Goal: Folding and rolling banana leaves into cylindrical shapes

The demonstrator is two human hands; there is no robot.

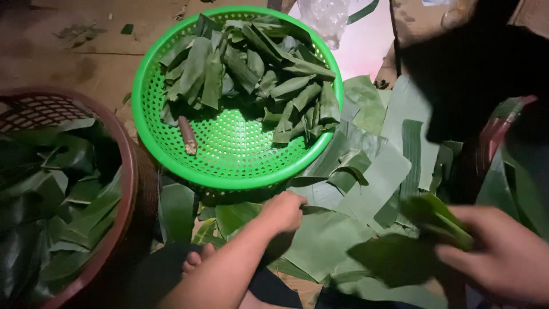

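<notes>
Fingers of our right hand (pixel 503 257) curl around a folded green leaf piece (pixel 437 220), gripping it at the lower right of the view; a darker leaf (pixel 394 260) hangs just below and left of that grip, and the motion blur keeps us from saying whether it is pinched too. Our left hand (pixel 283 210) sits closed into a loose fist, knuckles down on the spread of cut banana leaves (pixel 366 189), right at the near rim of the green perforated basket (pixel 240 183). We cannot tell whether that fist holds anything.

Between the two hands lies a stretch of flat, pale leaf sheets, overlapping one another, with nothing standing on them, so the room between our hands is open. The basket's rim presses close ahead of the left hand. Inside it, a heap of folded leaf strips (pixel 251 68) fills the far half, the near half shows bare mesh, and a short brown stick (pixel 187 135) lies alone at the left of the bare part.

At the left, a reddish-brown woven basket (pixel 128 189) holds more dark leaves (pixel 51 200); its rim stands near the green basket's left side. Our bare toes (pixel 197 257) show below, between the two baskets. A dark shape (pixel 474 74) fills the upper right, hemming the leaf spread on that side.

Everything rests on a brown floor (pixel 68 57), dim and scattered with small leaf scraps, with a clear plastic bag (pixel 326 17) at the top edge.
</notes>
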